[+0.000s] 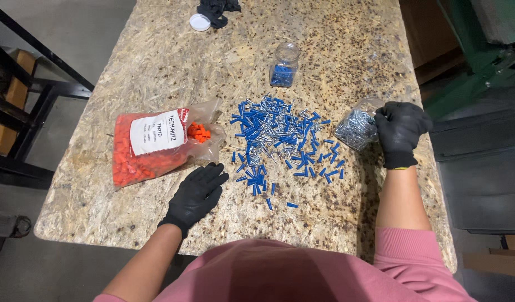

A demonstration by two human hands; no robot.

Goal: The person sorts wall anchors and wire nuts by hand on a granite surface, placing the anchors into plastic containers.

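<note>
right hand (400, 131): fist closed on clear bag of screws (355, 128)
left hand (197, 193): flat, fingers spread, grips nothing — beside orange-cap bag (151, 146)
between: blue connector pile (280, 140)
behind: jar (284, 64), white lid (200, 22)

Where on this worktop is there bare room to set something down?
Bare chipboard table lies between the white round lid and the clear plastic bag of orange caps, and along the near edge. The middle is crowded with scattered blue connectors.
</note>
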